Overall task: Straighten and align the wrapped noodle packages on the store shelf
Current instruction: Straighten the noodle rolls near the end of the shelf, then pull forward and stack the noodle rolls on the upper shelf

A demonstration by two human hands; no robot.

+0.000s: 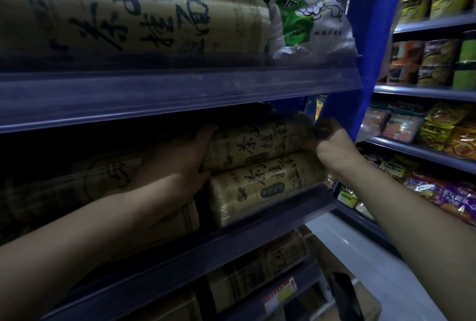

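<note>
Two brown wrapped noodle packages with black calligraphy are stacked at the right end of the middle shelf [270, 220]. My left hand [188, 158] grips the left end of the upper noodle package [253, 144]. My right hand [332, 141] holds its right end. The lower noodle package [265, 186] lies under it against the shelf lip. More dim packages [85, 186] lie to the left behind my left forearm. A large noodle package [134, 19] fills the shelf above.
A green and white bag [311, 8] stands on the top shelf at the right. A blue upright [365, 45] ends this shelving. Beyond it, shelves hold cup noodles [425, 63] and snack packs [443, 127]. More noodle packages [270, 266] sit on the lower shelf.
</note>
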